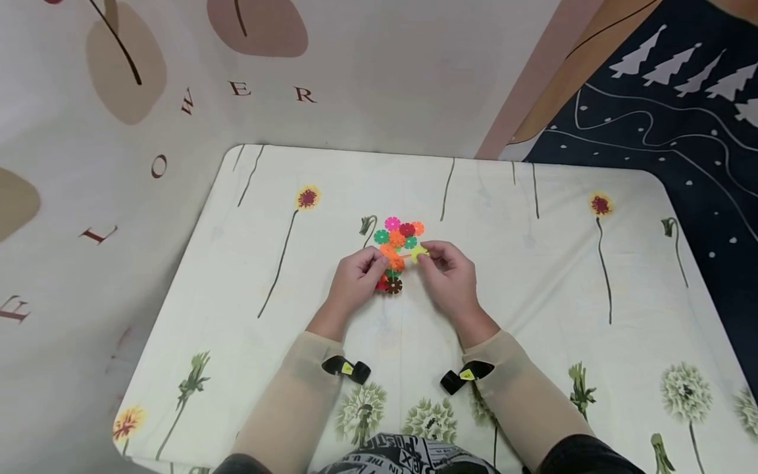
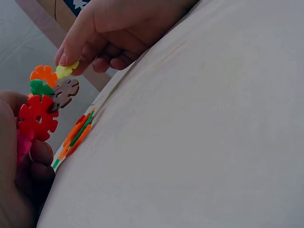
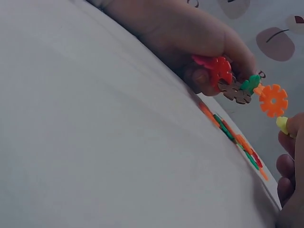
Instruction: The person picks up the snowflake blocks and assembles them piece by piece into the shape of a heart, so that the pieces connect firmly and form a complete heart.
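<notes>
In the head view my left hand [image 1: 354, 282] grips a small cluster of linked plastic snowflake discs with notched rims. It includes a red disc [image 2: 33, 116], a brown disc [image 2: 65, 94], a green disc [image 3: 251, 84] and an orange disc [image 3: 273, 100] at the far end. My right hand [image 1: 454, 280] pinches a yellow snowflake disc [image 1: 418, 253] between thumb and fingertips. The yellow disc is at the orange disc's edge; whether they are joined I cannot tell. Part of the cluster is hidden behind the left fingers.
Loose snowflake discs in pink, orange, green and red, such as a pink disc [image 1: 392, 224], lie flat on the table just beyond the hands. A white flower-print cloth [image 1: 533, 263] covers the table. Behind it hangs a pale printed curtain [image 1: 391, 99].
</notes>
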Available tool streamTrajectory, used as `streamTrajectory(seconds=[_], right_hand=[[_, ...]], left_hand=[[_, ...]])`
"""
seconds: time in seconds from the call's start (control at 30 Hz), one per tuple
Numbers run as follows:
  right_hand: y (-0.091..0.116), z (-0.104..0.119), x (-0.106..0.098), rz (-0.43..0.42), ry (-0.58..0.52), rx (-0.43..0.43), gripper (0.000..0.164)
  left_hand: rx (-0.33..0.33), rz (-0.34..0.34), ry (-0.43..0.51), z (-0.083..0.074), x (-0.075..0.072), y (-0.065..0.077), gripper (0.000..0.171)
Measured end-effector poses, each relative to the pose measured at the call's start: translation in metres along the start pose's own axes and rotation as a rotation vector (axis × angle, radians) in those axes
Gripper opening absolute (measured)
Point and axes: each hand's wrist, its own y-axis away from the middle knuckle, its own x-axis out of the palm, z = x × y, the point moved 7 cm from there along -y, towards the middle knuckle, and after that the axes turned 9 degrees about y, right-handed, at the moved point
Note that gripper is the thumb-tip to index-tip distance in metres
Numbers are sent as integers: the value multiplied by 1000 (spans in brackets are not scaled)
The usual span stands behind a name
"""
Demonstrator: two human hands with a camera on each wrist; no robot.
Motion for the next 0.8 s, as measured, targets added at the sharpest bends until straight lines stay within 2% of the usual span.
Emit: streamTrajectory(seconds=[0.23,0.53,0.8], right_hand=[[1,-3,1,-20,-19,72,18],[1,-3,0,33,-71,38,16],[0,-2,1,64,-55,36,17]], left_hand=[[1,-6,6,1,0,0,21],[-2,20,-25,1,1,-1,22],[-12,45,-48,1,1,-1,24]])
